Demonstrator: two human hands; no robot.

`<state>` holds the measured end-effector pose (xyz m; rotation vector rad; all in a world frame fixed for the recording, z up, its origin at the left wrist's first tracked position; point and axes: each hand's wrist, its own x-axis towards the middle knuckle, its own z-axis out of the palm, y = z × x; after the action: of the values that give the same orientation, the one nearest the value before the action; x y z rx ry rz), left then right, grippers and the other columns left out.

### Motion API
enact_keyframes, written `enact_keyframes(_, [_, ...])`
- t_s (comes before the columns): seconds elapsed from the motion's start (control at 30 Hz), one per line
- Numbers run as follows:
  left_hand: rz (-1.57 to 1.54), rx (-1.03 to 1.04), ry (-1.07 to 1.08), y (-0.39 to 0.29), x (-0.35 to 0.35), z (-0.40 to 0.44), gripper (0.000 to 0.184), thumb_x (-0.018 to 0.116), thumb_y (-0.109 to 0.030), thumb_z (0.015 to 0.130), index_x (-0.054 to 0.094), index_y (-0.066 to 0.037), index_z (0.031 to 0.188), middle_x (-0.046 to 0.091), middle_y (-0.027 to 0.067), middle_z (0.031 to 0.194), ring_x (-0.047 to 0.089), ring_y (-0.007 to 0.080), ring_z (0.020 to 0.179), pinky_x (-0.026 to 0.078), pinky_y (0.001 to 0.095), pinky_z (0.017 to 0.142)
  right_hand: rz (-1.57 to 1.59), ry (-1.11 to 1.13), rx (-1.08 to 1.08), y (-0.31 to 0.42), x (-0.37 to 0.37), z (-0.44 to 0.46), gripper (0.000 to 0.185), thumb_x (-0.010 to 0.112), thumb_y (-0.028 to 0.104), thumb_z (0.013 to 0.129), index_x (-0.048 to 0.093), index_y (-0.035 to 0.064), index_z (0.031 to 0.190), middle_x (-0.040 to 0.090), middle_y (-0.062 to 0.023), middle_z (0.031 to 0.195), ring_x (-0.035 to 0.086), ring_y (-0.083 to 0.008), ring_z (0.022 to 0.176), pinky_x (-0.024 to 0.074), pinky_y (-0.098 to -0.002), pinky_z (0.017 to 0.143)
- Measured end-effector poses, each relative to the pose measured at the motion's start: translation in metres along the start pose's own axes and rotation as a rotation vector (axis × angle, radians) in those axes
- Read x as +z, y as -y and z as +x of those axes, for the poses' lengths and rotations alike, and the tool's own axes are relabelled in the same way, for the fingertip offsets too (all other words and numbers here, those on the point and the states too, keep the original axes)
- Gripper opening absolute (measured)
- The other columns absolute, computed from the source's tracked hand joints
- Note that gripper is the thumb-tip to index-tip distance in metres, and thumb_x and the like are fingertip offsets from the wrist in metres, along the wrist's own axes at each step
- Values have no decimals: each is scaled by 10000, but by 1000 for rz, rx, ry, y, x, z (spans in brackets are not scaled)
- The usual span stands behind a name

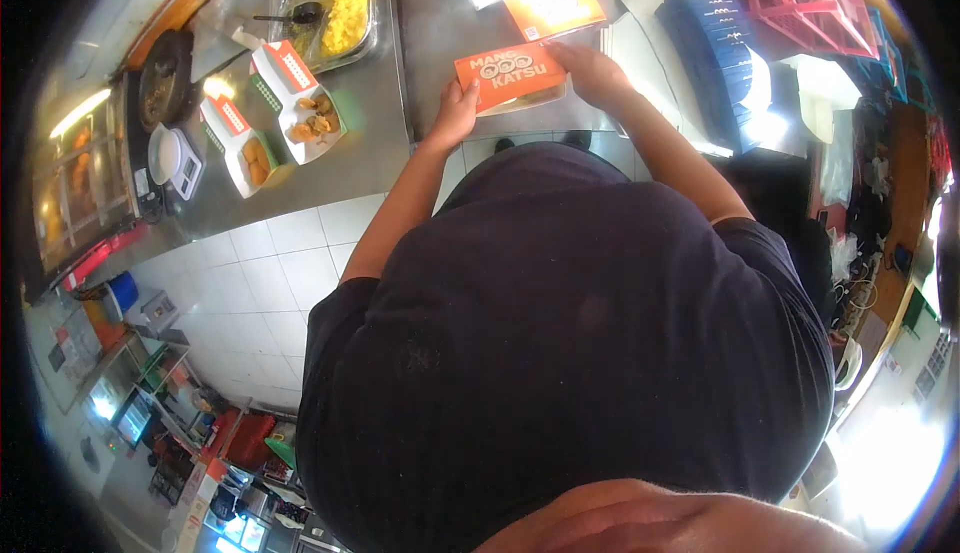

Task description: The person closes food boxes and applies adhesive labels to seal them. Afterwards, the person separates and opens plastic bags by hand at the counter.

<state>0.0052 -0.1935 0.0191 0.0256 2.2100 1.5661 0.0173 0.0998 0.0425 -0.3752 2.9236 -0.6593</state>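
An orange box lettered "MANG KATSU" (pixel 518 77) is between my two hands at the front edge of the metal counter. My left hand (pixel 456 113) grips its left end, with the thumb on the front face. At the upper right corner, my right hand (pixel 592 75) has its fingers closed on the box. Just behind it lies a second orange box (pixel 556 8), which neither hand touches. To the left, two open cartons hold fried pieces: a larger one (pixel 300 103) and a smaller one (pixel 238 145).
A clear tray of yellow food (pixel 345 13) with a black spoon sits at the back left. A white scale (pixel 175 161) and a glass display case (pixel 80 178) are farther left. On the right are stacked dark blue boxes (pixel 708 63) and a pink crate (pixel 812 8).
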Motion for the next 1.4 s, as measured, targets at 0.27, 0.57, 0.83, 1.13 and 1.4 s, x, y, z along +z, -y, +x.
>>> enact_keyframes(0.27, [-8, 60, -32, 28, 13, 14, 297, 508, -233, 1053, 606, 46, 1074, 662, 156, 922, 657, 275, 834, 523, 419, 780, 456, 159, 228, 7, 34, -15, 716, 552, 108, 946, 268, 73, 1602, 595, -209, 1412, 570, -335, 1301, 421, -408, 1117])
enact_keyframes(0.57, [76, 43, -42, 13, 14, 13, 335, 478, -211, 1050, 614, 67, 1178, 699, 230, 1042, 680, 371, 958, 515, 464, 889, 1081, 137, 450, -1, 43, -3, 612, 570, 342, 981, 483, -3, 1479, 635, -186, 1357, 614, -265, 1221, 453, -379, 1049])
enact_keyframes(0.83, [-6, -4, -40, 3, 12, 11, 392, 445, -254, 1077, 630, 70, 1195, 710, 240, 1134, 678, 360, 1070, 494, 449, 955, 834, 105, 715, 41, 10, -2, 555, 576, 414, 1007, 591, 4, 1381, 691, -183, 1265, 659, -296, 1163, 488, -404, 1002])
enact_keyframes(1.13, [30, -49, -43, -6, 10, 10, 401, 453, -277, 1084, 635, 60, 1202, 711, 216, 1139, 676, 325, 1061, 491, 424, 965, 887, 238, 783, 49, -2, 3, 524, 521, 367, 1024, 561, -17, 1377, 658, -175, 1306, 604, -263, 1208, 417, -376, 1056])
enact_keyframes(1.4, [46, -67, -15, -20, 12, 3, 446, 476, -340, 1062, 640, 60, 1173, 645, 295, 1214, 577, 439, 1198, 430, 517, 1032, 396, 142, 408, 31, 42, -16, 508, 450, 375, 1069, 511, 13, 1421, 574, -248, 1356, 552, -402, 1246, 443, -494, 1050])
